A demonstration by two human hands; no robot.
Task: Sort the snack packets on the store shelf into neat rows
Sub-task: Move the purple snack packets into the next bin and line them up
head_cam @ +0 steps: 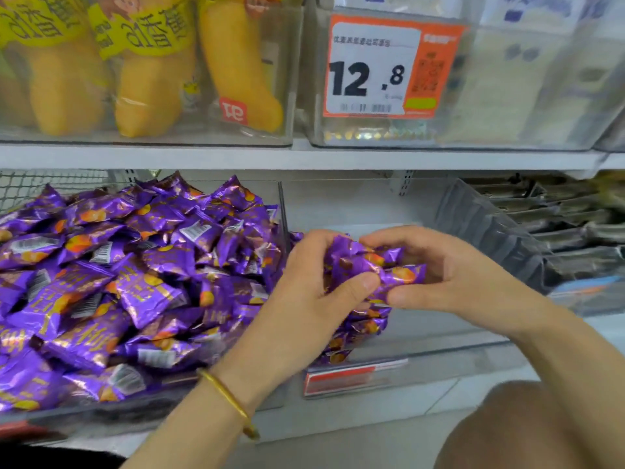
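Bangle [227, 399]: on your left wrist, below clear divider [283, 211].
Left hand [311, 289]: clamped round held packets [368, 265], just right of divider.
Right hand [449, 275]: pinches same bunch.
Risk: slick foil; slacken either grip and packets likely spill off the front.
Pile [135, 265]: heaped left of divider.

Purple foil packets [135, 282], orange spots; orange-white price tag [389, 67]; gold bangle [230, 401].

bright, even light; glare glints on the purple foil packets [101, 282]; edges bend and blur softly.
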